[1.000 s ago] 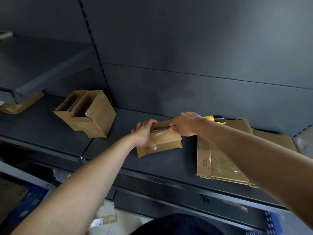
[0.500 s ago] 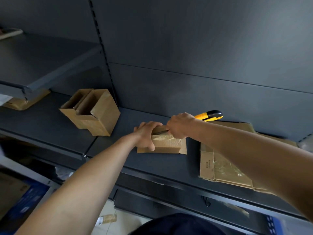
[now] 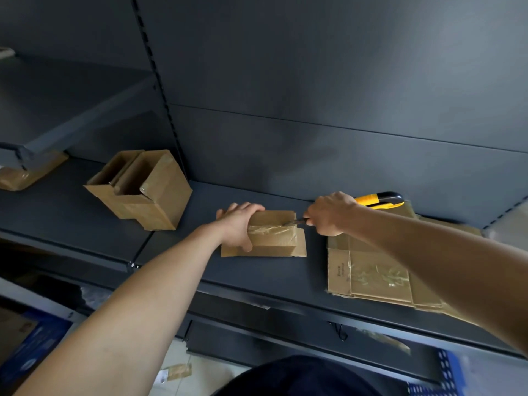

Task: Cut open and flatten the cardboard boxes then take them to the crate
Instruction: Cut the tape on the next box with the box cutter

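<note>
A small taped cardboard box (image 3: 274, 235) lies on the dark shelf (image 3: 257, 278). My left hand (image 3: 238, 224) grips its left end, fingers curled over the top and thumb on the front. My right hand (image 3: 331, 214) grips a yellow and black utility knife (image 3: 377, 200), whose blade tip sits at the right end of the box's taped seam. A stack of flattened cardboard (image 3: 374, 272) lies on the shelf to the right, partly under my right forearm.
Two open cardboard boxes (image 3: 140, 190) stand together at the shelf's left. Another flat cardboard piece (image 3: 25, 175) lies far left under an upper shelf (image 3: 57, 110). Below are a lower shelf edge, blue items and paper scraps on the floor.
My right hand has drawn the knife to the right along the taped seam, from the box's middle to its right end. My left hand has kept its grip on the box's left end.
</note>
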The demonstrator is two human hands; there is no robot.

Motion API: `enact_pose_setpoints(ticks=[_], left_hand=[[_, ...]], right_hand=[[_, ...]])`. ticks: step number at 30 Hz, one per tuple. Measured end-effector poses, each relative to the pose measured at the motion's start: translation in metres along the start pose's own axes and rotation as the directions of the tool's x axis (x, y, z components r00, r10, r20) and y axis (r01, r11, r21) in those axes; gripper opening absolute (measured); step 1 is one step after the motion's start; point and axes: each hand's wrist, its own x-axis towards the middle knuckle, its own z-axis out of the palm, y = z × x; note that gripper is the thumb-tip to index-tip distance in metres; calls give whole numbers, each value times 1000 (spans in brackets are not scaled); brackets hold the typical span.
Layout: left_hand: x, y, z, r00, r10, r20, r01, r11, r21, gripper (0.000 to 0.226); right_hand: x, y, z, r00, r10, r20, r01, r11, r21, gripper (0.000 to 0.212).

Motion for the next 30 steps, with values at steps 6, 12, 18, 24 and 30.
enact_pose_setpoints(ticks=[6,12,18,24,30], left_hand=[[1,-3,-7,999,-20,27,19,1000,21,97],[-3,-16,-14,998,-53,27,51,995,87,100],[-7,-1,-5,997,-4,-82,7,999,33,91],[-19,5,5,960,147,-238,-105,978,180,63],[-21,14,9,953,157,-259,-108,975,192,41]], right_hand=[[-6,12,12,997,82,8,-82,997,2,31],[-17,30,16,974,228,22,-228,962,153,30],[19,-10,6,946,261,192,-226,106,968,36],[33,-25,8,968,147,205,-181,-163,970,29],[38,-26,11,962,187,199,-167,-173,971,29]])
